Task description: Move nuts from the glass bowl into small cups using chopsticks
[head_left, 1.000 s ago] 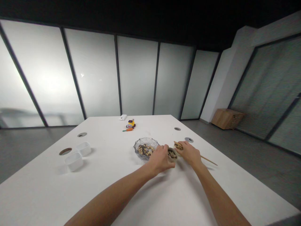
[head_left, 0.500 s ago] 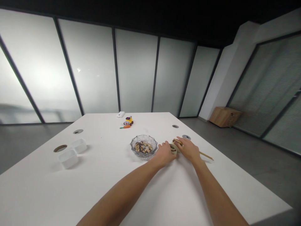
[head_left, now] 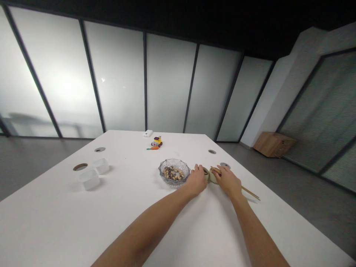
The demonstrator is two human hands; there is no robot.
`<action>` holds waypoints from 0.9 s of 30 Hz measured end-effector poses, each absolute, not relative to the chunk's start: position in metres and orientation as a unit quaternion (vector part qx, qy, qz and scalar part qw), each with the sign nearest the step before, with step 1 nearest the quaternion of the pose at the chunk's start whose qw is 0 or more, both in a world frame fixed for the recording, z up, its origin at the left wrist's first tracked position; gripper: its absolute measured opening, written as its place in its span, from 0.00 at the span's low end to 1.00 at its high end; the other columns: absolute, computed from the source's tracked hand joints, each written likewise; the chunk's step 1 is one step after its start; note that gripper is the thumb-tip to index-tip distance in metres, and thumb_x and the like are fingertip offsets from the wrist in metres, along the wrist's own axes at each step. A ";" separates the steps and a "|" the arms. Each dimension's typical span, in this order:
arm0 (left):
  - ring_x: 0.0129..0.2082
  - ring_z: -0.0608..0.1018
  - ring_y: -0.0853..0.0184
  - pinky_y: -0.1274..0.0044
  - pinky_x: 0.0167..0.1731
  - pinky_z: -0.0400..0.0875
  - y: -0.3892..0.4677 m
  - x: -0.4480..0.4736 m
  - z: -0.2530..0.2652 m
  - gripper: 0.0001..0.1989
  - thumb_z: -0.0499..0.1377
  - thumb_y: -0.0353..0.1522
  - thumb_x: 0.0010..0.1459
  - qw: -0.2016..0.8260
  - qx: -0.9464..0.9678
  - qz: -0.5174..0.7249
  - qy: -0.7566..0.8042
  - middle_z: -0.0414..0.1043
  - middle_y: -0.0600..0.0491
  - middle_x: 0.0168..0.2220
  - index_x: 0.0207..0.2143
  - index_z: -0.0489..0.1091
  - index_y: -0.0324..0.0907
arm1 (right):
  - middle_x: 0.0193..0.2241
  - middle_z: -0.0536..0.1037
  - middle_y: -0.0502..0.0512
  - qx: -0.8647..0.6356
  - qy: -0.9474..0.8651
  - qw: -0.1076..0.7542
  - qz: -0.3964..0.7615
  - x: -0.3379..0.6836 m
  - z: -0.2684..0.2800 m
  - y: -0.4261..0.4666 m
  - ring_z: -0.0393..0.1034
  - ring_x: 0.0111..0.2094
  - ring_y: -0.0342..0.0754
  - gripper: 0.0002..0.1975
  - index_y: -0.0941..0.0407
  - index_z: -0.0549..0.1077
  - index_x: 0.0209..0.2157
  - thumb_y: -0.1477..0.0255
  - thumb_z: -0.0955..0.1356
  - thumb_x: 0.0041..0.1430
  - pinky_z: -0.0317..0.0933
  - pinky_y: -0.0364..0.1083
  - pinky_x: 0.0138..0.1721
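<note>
My left hand (head_left: pixel 196 180) is curled around a small tan cup (head_left: pixel 206 172) that stands just right of a cut-glass bowl (head_left: pixel 174 172) filled with mixed nuts or beans. My right hand (head_left: pixel 228 181) lies on the cup's other side, its fingers against a second small beige dish (head_left: pixel 213 177). It is closed over a pair of wooden chopsticks (head_left: pixel 250 192), whose tips stick out past the fingers and whose ends trail behind the wrist. What the cup holds is hidden by my fingers.
All of this sits on a white table (head_left: pixel 133 207). Two clear plastic tubs (head_left: pixel 93 173) stand at the left by round cable holes (head_left: pixel 80 167). A toy car (head_left: pixel 157 141), a toy carrot (head_left: pixel 153 148) and a white box (head_left: pixel 148 133) lie far back. A wooden cabinet (head_left: pixel 274 144) stands on the floor at right.
Both hands have closed in tighter around the small cup, and its contents no longer show. The camera shifted slightly, and the bowl stayed put.
</note>
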State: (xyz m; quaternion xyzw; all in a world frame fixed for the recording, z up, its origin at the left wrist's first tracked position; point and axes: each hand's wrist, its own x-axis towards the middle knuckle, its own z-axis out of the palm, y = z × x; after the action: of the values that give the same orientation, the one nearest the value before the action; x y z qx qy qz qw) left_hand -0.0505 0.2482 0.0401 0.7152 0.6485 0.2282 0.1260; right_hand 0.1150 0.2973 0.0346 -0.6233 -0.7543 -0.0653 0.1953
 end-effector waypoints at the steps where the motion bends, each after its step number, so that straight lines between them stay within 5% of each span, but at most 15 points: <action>1: 0.65 0.71 0.46 0.63 0.63 0.68 0.241 -0.052 0.041 0.32 0.62 0.31 0.61 0.122 0.726 0.234 0.634 0.58 0.33 0.71 0.66 0.60 0.36 | 0.61 0.75 0.61 -0.627 -0.747 0.208 -0.073 0.117 0.035 0.296 0.76 0.54 0.57 0.23 0.53 0.74 0.60 0.58 0.60 0.74 0.70 0.51 0.42; 4: 0.67 0.69 0.45 0.60 0.61 0.71 0.212 -0.065 0.047 0.33 0.63 0.37 0.62 0.101 0.760 0.270 0.583 0.53 0.39 0.74 0.67 0.59 0.42 | 0.60 0.75 0.58 -0.623 -0.737 0.243 -0.095 0.121 0.035 0.290 0.77 0.51 0.55 0.21 0.51 0.76 0.59 0.61 0.62 0.73 0.69 0.49 0.38; 12: 0.61 0.73 0.54 0.61 0.63 0.68 0.138 -0.244 0.061 0.20 0.61 0.32 0.63 -0.075 0.681 0.385 0.618 0.73 0.44 0.60 0.58 0.67 0.44 | 0.37 0.82 0.59 -0.477 -0.696 0.494 -0.209 0.102 0.047 0.262 0.76 0.38 0.53 0.17 0.56 0.80 0.39 0.61 0.64 0.71 0.63 0.48 0.32; 16: 0.63 0.70 0.46 0.53 0.62 0.64 0.084 -0.354 0.055 0.26 0.63 0.36 0.62 -0.216 0.527 0.361 0.739 0.70 0.39 0.62 0.61 0.64 0.43 | 0.33 0.81 0.57 -0.300 -0.728 0.601 -0.137 0.083 0.075 0.233 0.76 0.36 0.53 0.18 0.53 0.78 0.37 0.62 0.61 0.74 0.67 0.50 0.37; 19: 0.67 0.64 0.43 0.50 0.63 0.62 0.050 -0.397 0.040 0.36 0.63 0.43 0.60 -0.202 0.444 0.313 0.815 0.61 0.36 0.69 0.67 0.56 0.42 | 0.29 0.76 0.56 -0.283 -0.676 0.680 -0.009 0.062 0.097 0.215 0.72 0.30 0.51 0.22 0.52 0.76 0.36 0.57 0.58 0.76 0.65 0.50 0.32; 23: 0.65 0.66 0.39 0.49 0.60 0.64 0.039 -0.418 0.020 0.43 0.61 0.49 0.58 -0.125 0.420 0.287 0.852 0.60 0.34 0.68 0.69 0.53 0.38 | 0.40 0.78 0.60 -0.271 -0.708 0.645 0.100 0.027 0.106 0.222 0.73 0.38 0.53 0.31 0.53 0.76 0.44 0.44 0.54 0.73 0.69 0.53 0.39; 27: 0.60 0.73 0.42 0.53 0.60 0.68 0.043 -0.423 0.016 0.37 0.58 0.44 0.59 -0.091 0.442 0.303 0.839 0.70 0.36 0.61 0.66 0.57 0.36 | 0.31 0.75 0.54 -0.323 -0.708 0.601 0.181 0.011 0.088 0.243 0.67 0.22 0.45 0.33 0.53 0.74 0.40 0.40 0.55 0.70 0.64 0.48 0.26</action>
State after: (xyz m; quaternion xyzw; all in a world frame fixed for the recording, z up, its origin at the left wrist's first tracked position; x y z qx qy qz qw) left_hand -0.4227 0.0431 0.0156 0.4420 0.8392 0.3033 -0.0914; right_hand 0.0111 0.2431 0.0882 -0.3234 -0.7081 0.1808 0.6012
